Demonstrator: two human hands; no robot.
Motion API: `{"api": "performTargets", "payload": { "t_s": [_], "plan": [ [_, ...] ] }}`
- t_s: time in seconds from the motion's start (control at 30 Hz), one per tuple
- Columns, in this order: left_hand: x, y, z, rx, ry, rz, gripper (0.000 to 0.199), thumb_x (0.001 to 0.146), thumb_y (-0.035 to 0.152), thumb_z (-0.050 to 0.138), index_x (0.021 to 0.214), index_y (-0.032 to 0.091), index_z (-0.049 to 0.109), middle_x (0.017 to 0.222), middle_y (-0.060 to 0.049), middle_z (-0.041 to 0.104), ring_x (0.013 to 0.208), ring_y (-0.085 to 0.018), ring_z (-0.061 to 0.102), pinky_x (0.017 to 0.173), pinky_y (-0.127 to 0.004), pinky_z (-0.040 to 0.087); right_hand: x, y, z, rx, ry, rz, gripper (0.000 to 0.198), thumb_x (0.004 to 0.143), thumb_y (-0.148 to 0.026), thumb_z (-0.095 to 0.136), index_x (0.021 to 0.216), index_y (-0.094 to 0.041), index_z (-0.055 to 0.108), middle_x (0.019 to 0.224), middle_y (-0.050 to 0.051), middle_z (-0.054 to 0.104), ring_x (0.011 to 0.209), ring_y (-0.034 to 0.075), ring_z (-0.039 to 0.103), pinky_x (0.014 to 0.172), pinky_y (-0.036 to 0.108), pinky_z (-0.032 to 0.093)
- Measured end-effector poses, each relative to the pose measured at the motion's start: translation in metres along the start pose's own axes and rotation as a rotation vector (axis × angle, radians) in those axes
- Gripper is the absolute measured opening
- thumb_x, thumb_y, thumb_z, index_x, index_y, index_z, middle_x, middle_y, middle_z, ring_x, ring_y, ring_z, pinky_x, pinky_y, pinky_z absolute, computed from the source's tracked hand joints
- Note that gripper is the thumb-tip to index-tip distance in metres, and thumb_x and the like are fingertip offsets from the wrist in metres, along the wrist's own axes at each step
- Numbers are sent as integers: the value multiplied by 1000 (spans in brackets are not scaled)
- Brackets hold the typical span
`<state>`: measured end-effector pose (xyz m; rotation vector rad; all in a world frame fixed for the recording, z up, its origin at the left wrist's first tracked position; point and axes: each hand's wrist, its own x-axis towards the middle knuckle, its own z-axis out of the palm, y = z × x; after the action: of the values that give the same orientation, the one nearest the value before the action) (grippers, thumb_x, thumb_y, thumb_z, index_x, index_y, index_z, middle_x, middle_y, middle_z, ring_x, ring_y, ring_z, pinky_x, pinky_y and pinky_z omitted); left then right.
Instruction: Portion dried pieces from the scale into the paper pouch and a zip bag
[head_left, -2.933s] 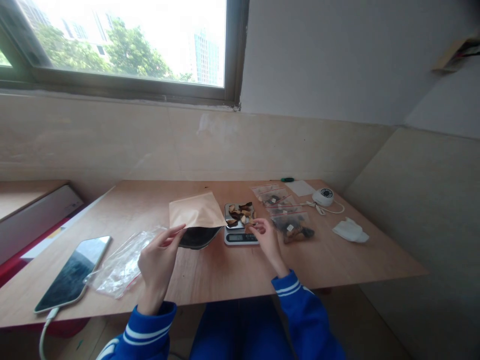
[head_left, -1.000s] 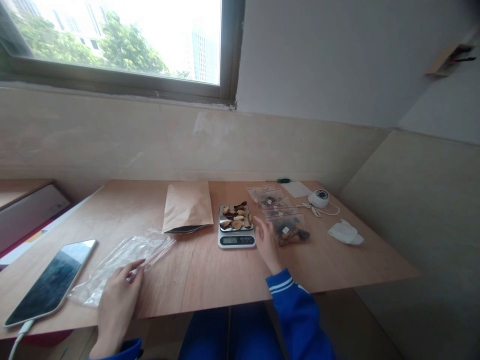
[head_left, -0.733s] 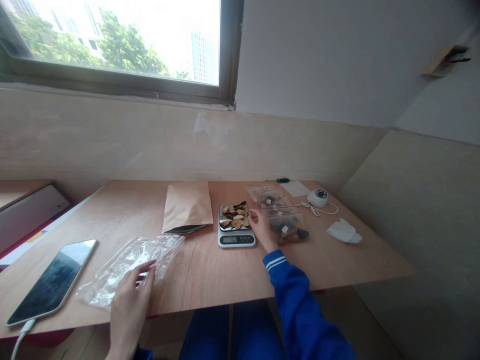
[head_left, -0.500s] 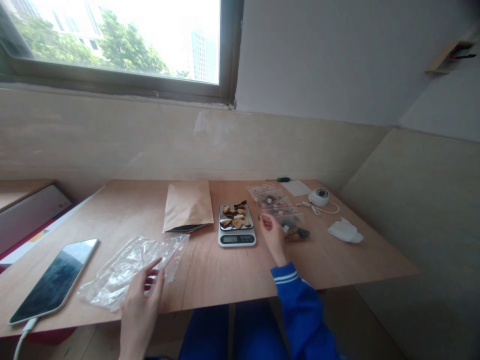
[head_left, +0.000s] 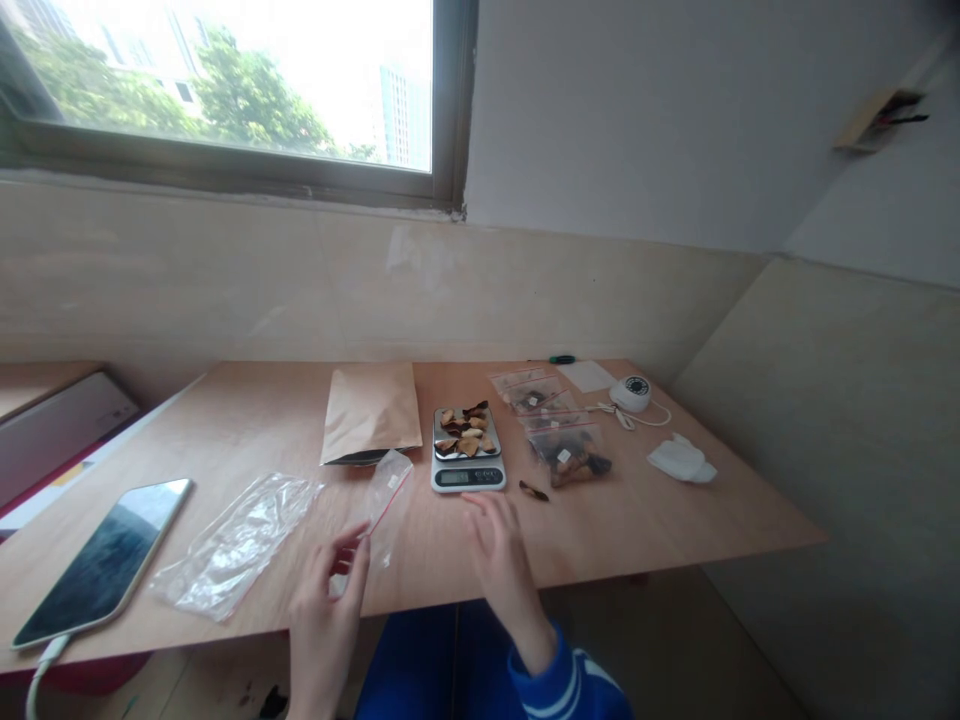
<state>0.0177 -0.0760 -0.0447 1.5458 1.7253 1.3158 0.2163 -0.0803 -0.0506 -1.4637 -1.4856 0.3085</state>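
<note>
Clear zip bag (head_left: 388,495) pinched upright by left hand (head_left: 328,600), open empty right hand (head_left: 499,560) just beside it.

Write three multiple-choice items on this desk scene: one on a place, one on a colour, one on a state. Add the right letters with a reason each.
1. Where does the brown paper pouch lie?
A. left of the scale
B. on the phone
C. beside the white cloth

2. What colour is the seal strip on the small clear bag?
A. green
B. red
C. black

3. What is the left hand doing?
A. resting flat on the phone
B. pinching the small clear bag
C. pressing the scale

Key: 1 A, the pouch lies just left of the scale. 2 B, a red line runs along the bag's mouth. 3 B, the fingertips grip the bag's lower end, lifting it.
</note>
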Motion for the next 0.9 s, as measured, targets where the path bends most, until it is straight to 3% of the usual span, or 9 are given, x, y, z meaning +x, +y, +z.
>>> {"api": "performTargets", "payload": {
  "t_s": [0.1,0.17,0.3,0.43,0.5,0.63,0.73,0.9],
  "plan": [
    [-10,4,9,-94,-61,2,44,77,59,58,97,22,67,87,-6,70,72,-21,65,63,-32,54,-9,-38,20,154,-150,47,25,90,-30,53,112,-22,60,102,7,65,91,20,61,83,34,51],
    [-16,3,13,-140,-90,-20,41,77,57,59,98,22,66,86,-5,71,73,-22,66,62,-32,54,-14,-47,30,199,-188,108,25,88,-29,55,110,-21,60,96,6,66,81,19,62,77,31,51],
    [-20,-1,13,-183,-43,-45,38,77,55,61,94,21,65,88,-5,71,80,-22,67,70,-31,55,-16,-34,37,255,-214,232,20,90,-25,47,102,-21,62,86,4,68,70,17,62,66,28,49],
    [-17,2,11,-208,109,-114,41,76,57,59,93,20,62,86,-4,68,78,-21,66,70,-31,54,-14,-12,29,283,-211,343,20,90,-30,47,98,-18,60,75,4,66,66,18,61,61,28,48],
    [-15,3,11,-219,128,-126,41,76,58,60,92,20,61,85,-3,68,78,-21,66,71,-31,54,-15,-7,22,292,-264,368,21,89,-33,49,97,-18,61,72,3,64,66,18,61,63,28,48],
    [-10,2,12,-195,64,-107,38,77,57,59,88,20,61,78,-2,66,73,-20,64,68,-31,52,-21,-4,6,325,-367,300,30,89,-41,53,109,-20,60,91,5,66,76,17,62,69,28,51],
    [1,2,15,-73,145,70,29,82,49,57,83,20,58,80,-3,63,79,-20,62,75,-34,51,-25,5,-5,289,-252,239,30,94,-41,43,111,-22,60,105,7,64,88,17,62,78,28,51],
    [36,4,37,38,473,515,13,83,27,60,76,19,52,96,-8,61,100,-23,59,90,-42,46,-17,35,-17,107,-34,196,27,95,-36,43,103,-20,63,102,8,64,88,19,61,79,31,51]
  ]
}}
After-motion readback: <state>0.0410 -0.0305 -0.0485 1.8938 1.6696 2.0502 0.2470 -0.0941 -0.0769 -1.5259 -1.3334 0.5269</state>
